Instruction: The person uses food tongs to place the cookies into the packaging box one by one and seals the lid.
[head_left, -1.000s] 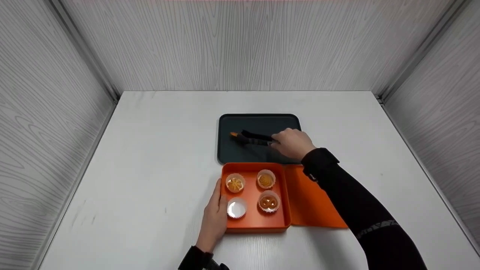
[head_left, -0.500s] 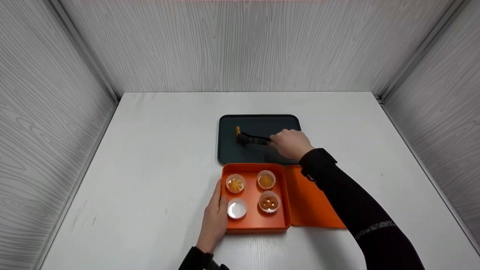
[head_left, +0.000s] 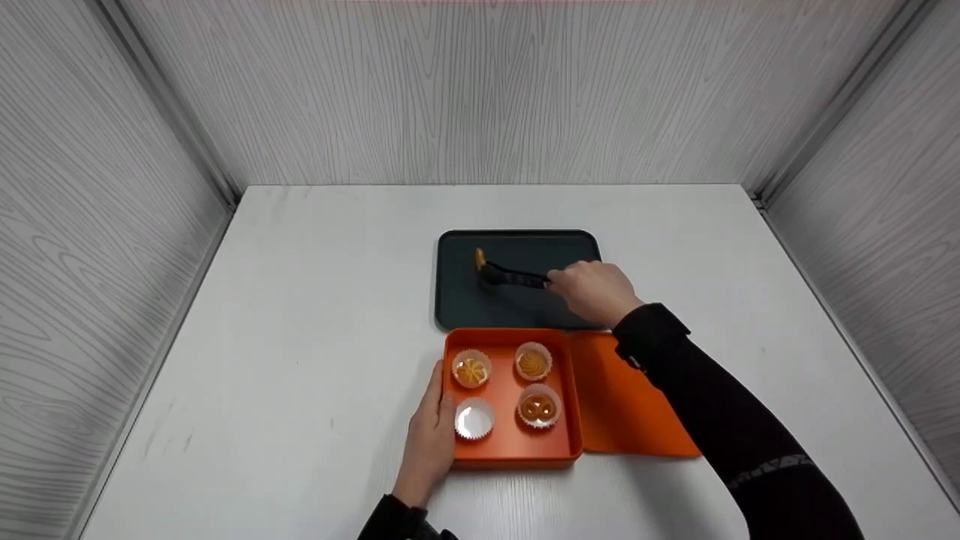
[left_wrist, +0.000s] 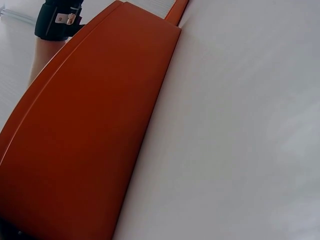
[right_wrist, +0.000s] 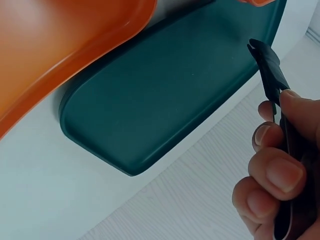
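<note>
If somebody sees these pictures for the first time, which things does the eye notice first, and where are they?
The bright orange square box near the table's front edge stands out, with four white paper cups; the near-left cup is empty. The left hand rests on its left wall. Behind it, over the dark rectangular tray, the right hand grips black tongs pinching a small orange pastry.

The left hand (head_left: 429, 437) is laid flat near the front edge of the white table (head_left: 300, 315), its fingers straight and pointing away from the body, with a dark cuff seen at the wrist. The right arm, covered by a black sleeve (head_left: 720, 427), is stretched forward and to the left over the middle of the table. The right hand (head_left: 594, 291) is curled, its fingertips (right_wrist: 285, 175) and thumb pinched together.
</note>
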